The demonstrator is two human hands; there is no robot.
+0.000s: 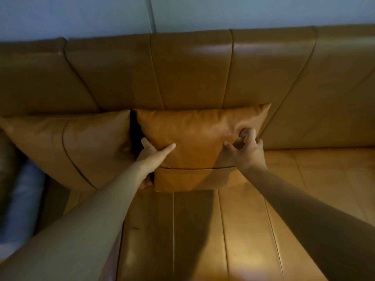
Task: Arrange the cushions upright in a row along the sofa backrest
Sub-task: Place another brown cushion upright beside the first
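A tan leather cushion (194,136) stands upright against the sofa backrest (192,74) in the middle of the view. My left hand (152,157) grips its left edge, thumb on the front face. My right hand (246,149) pinches the cushion's right side with bent fingers, denting the leather. A second, larger tan cushion (67,142) leans upright against the backrest just to the left, a narrow dark gap between the two.
The sofa seat (243,230) stretches below and to the right of the cushions. A blue-grey object (22,199), blurred, lies at the far left. A pale wall (182,13) rises behind the backrest.
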